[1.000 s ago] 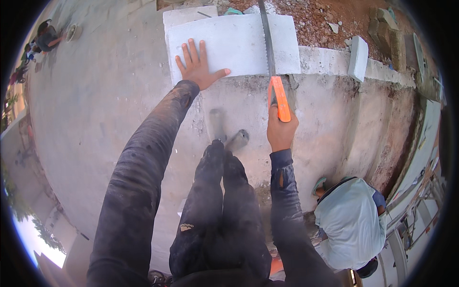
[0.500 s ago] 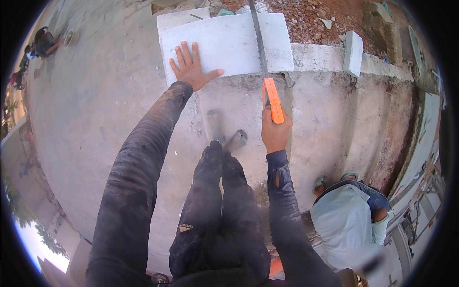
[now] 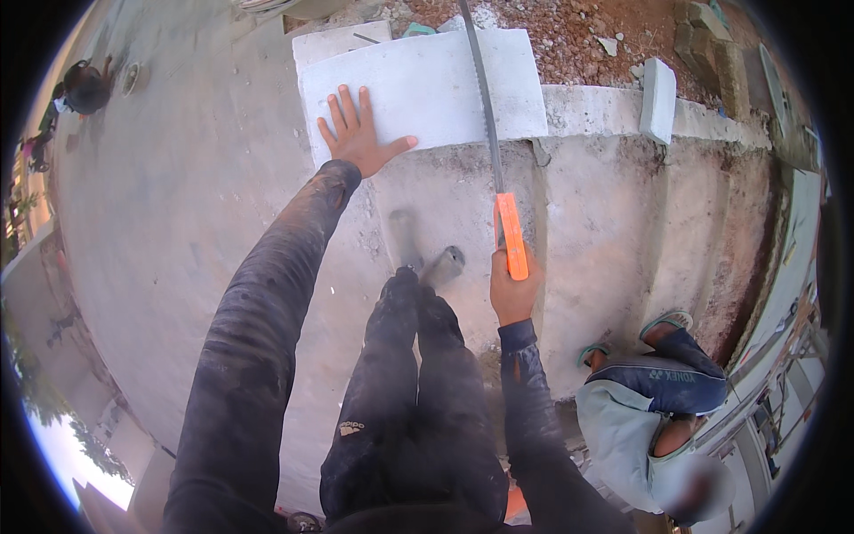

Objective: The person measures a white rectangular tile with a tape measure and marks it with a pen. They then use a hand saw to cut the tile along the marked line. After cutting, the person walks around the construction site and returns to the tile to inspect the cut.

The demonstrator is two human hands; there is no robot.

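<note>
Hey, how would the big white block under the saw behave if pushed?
The white block would likely slide rather than roll, lying broad and flat. It's probably stiff, with crisp, squared corners. Its edges might crumble, judging by the pale powder beyond it.

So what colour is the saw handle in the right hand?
Orange. The saw handle shows best in the head view.

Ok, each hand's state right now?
Left hand: open, spread flat on the white rectangular slab.
Right hand: closed around the orange-handled metal saw.
</note>
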